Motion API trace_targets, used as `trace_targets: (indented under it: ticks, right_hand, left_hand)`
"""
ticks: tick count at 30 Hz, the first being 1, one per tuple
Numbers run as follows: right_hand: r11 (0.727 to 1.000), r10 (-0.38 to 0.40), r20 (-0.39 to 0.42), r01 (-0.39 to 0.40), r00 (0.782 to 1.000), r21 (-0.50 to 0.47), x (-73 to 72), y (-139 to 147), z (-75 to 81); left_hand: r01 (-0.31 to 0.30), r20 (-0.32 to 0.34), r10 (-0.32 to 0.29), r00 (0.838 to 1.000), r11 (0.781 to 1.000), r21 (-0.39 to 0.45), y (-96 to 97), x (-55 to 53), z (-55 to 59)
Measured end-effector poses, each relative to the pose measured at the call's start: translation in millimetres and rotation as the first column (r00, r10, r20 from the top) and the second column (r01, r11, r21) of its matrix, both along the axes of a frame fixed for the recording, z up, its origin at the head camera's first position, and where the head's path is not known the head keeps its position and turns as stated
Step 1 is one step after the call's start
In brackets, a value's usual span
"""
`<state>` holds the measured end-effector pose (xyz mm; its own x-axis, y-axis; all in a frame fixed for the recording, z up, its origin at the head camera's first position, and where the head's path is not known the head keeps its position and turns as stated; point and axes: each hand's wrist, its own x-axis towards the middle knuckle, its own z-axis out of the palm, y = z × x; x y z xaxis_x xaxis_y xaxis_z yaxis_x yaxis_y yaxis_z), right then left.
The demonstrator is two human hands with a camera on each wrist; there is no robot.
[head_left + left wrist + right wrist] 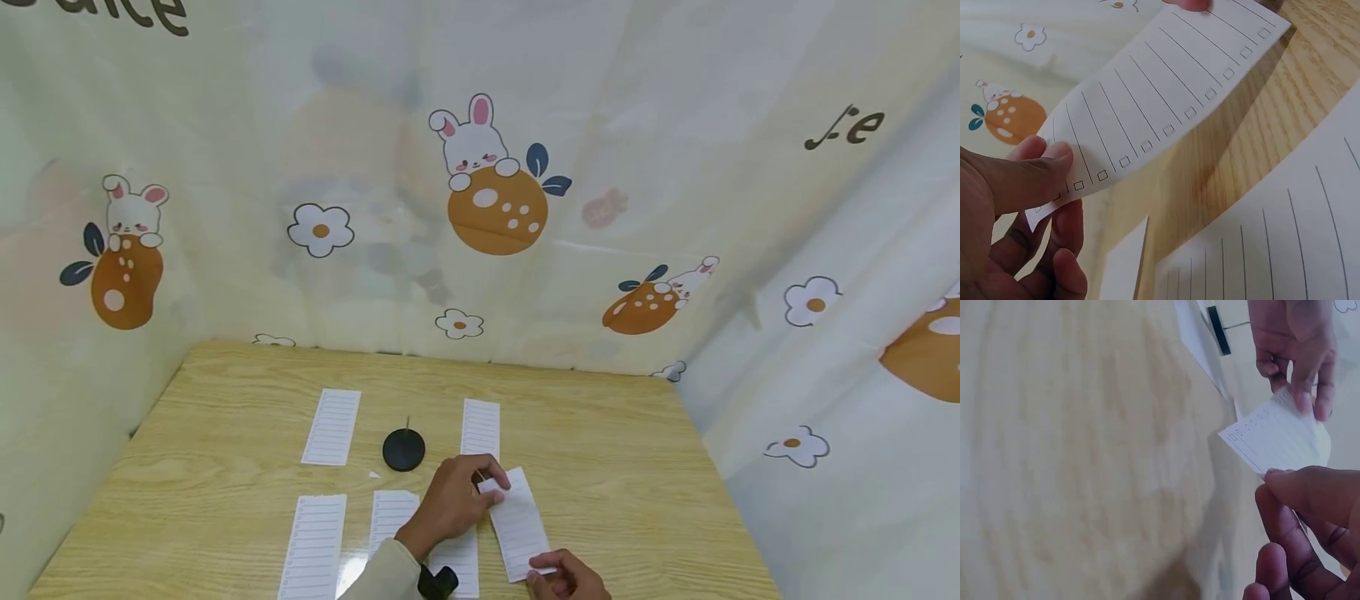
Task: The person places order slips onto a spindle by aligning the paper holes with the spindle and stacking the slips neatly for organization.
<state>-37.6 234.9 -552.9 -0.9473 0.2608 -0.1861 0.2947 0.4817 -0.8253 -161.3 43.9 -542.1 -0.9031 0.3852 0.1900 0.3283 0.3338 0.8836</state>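
Note:
A white lined checklist slip (pixel 517 525) with small checkboxes down one edge is held above the table between both hands. My left hand (pixel 453 504) pinches its far end between thumb and fingers, as the left wrist view shows on the slip (pixel 1141 106). At the near end, my right hand (pixel 566 575) pinches a corner with thumb and fingertip; the right wrist view shows this grip of the right hand (pixel 1316 519). The slip bends slightly between them. A black round base with a thin upright spike (pixel 403 450) stands beyond the left hand.
More lined slips lie on the wooden table (pixel 615 467): one at back left (pixel 331 427), one behind the hands (pixel 481 427), one at front left (pixel 312 546), others partly under the left arm. A tiny paper scrap (pixel 374 475) lies near the base. Printed curtains (pixel 360 150) enclose the table.

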Motion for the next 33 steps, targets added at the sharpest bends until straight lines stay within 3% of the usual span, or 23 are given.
trace_targets:
  ticks: [6, 10, 16, 25, 27, 33]
  right_hand:
    - [0.986, -0.157, -0.164, 0.165, 0.974, 0.035, -3.1, -5.6, 0.9]
    - [0.980, -0.186, -0.198, 0.197, 0.962, 0.039, -6.2, -4.9, 1.0]
    - [0.989, -0.150, -0.149, 0.148, 0.977, -0.024, -10.2, -2.1, 4.5]
    - [0.986, -0.146, -0.273, 0.117, 0.951, -0.118, -18.0, -10.7, 7.4]
    - [0.984, -0.147, -0.223, 0.120, 0.964, -0.130, -19.1, -12.6, 11.2]
    - [0.980, -0.133, -0.245, 0.091, 0.961, -0.174, -25.0, -17.7, 19.0]
  left_hand:
    - [-0.023, -0.010, 0.023, 1.000, 1.000, 0.020, -8.8, 0.5, 3.4]
    - [-0.042, -0.039, 0.043, 0.998, 0.999, 0.024, -11.9, 0.6, 3.4]
    - [-0.064, -0.031, 0.066, 0.997, 0.996, 0.061, -15.7, 1.1, 6.3]
    - [-0.072, 0.025, 0.069, 0.997, 0.987, 0.142, -24.7, 3.4, 17.9]
    - [-0.073, 0.028, 0.069, 0.997, 0.984, 0.161, -27.0, 4.2, 19.9]
    - [-0.085, 0.047, 0.078, 0.996, 0.977, 0.195, -33.6, 5.7, 25.2]
